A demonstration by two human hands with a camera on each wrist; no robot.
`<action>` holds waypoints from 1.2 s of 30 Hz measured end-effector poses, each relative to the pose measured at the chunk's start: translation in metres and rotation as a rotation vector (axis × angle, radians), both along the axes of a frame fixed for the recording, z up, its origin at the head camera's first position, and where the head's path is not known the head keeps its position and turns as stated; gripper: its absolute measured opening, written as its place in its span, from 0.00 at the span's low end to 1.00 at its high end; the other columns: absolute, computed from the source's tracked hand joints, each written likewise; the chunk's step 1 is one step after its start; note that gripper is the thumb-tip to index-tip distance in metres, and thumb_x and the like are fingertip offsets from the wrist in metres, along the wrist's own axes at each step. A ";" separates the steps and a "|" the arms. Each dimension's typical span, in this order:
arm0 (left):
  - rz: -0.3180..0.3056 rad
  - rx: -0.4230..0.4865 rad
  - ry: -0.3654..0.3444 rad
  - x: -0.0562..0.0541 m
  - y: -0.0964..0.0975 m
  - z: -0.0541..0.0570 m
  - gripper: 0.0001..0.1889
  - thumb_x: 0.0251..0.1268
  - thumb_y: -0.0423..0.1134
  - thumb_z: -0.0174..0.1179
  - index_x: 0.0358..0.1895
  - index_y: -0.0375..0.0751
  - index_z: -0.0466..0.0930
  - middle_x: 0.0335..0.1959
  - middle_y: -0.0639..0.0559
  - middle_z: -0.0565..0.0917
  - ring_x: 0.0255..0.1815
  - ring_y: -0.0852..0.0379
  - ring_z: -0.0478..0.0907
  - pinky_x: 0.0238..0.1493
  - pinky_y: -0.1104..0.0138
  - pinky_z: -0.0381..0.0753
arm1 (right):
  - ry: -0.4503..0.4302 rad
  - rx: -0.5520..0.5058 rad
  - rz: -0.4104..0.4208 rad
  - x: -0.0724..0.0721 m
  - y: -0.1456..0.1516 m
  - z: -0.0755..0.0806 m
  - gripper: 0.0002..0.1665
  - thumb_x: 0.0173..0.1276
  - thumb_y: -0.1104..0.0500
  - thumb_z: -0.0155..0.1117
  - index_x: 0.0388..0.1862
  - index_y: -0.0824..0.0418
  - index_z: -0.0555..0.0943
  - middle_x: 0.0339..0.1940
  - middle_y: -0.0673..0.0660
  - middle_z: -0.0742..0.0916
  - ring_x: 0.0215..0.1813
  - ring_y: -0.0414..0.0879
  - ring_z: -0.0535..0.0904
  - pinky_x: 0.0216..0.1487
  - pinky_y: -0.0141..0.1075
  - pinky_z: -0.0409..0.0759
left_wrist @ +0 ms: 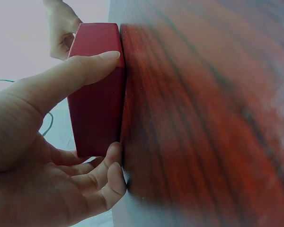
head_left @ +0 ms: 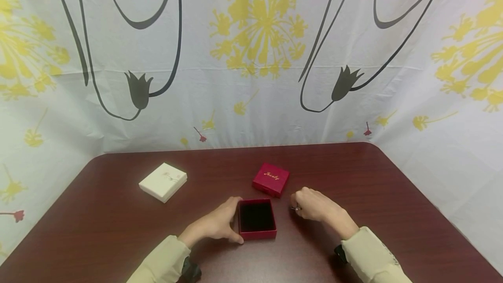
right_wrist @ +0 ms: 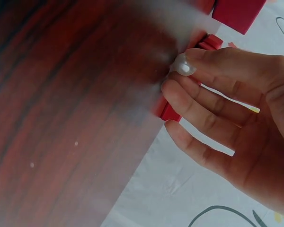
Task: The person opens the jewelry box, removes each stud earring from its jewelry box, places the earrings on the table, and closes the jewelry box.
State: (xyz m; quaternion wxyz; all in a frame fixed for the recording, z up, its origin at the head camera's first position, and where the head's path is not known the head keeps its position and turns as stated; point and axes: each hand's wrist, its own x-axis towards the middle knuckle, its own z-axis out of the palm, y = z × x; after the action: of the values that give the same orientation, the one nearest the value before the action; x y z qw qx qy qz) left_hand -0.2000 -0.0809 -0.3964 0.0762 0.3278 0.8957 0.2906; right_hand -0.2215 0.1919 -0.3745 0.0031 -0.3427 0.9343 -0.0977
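A red square jewelry box base (head_left: 257, 234) with a black lining (head_left: 256, 216) stands uncovered on the table. My left hand (head_left: 218, 222) holds it by its left side; in the left wrist view the thumb (left_wrist: 85, 73) lies along one red wall (left_wrist: 97, 109) and the fingers reach round a corner. To the right of the base, my right hand (head_left: 314, 205) is low over the table. Between its thumb and fingertips it pinches a small pearl-like white piece (right_wrist: 183, 65), whose exact kind is partly hidden. The red lid (head_left: 271, 178) with gold lettering lies just behind the base.
A white box (head_left: 163, 182) with a printed flower sits at the back left of the dark wooden table (head_left: 98, 230). Behind the table's far edge hangs a white curtain (head_left: 235, 117) with yellow and grey flowers.
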 end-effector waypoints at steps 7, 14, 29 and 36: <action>0.012 -0.006 -0.009 0.001 0.000 0.000 0.47 0.30 0.42 0.74 0.56 0.27 0.58 0.47 0.44 0.67 0.38 0.55 0.68 0.44 0.65 0.71 | 0.012 0.002 0.007 0.000 0.000 -0.001 0.15 0.46 0.72 0.61 0.12 0.56 0.70 0.11 0.43 0.65 0.17 0.35 0.57 0.16 0.26 0.58; 0.009 -0.002 -0.011 0.002 -0.001 -0.001 0.46 0.31 0.42 0.74 0.56 0.28 0.58 0.46 0.45 0.67 0.38 0.55 0.68 0.43 0.65 0.71 | 0.027 0.009 0.003 0.001 0.000 -0.001 0.15 0.46 0.71 0.61 0.12 0.56 0.69 0.11 0.43 0.66 0.17 0.36 0.57 0.16 0.26 0.59; 0.024 -0.012 -0.015 0.001 0.001 0.000 0.45 0.31 0.43 0.74 0.56 0.30 0.59 0.47 0.46 0.67 0.44 0.53 0.67 0.49 0.61 0.70 | 0.014 0.017 -0.013 0.003 -0.002 0.000 0.15 0.48 0.71 0.62 0.12 0.57 0.68 0.12 0.44 0.63 0.18 0.36 0.55 0.16 0.27 0.55; 0.017 -0.003 -0.012 0.001 0.001 0.000 0.44 0.31 0.41 0.74 0.55 0.31 0.60 0.47 0.47 0.68 0.45 0.53 0.66 0.50 0.61 0.69 | 0.019 0.022 -0.007 0.004 -0.002 -0.001 0.16 0.47 0.71 0.61 0.11 0.57 0.67 0.11 0.44 0.62 0.18 0.36 0.54 0.16 0.27 0.54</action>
State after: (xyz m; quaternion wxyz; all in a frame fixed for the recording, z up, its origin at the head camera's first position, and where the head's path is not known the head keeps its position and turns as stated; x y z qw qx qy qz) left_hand -0.1987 -0.0803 -0.3964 0.0794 0.3182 0.8985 0.2917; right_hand -0.2179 0.1902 -0.3752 -0.0024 -0.3402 0.9366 -0.0843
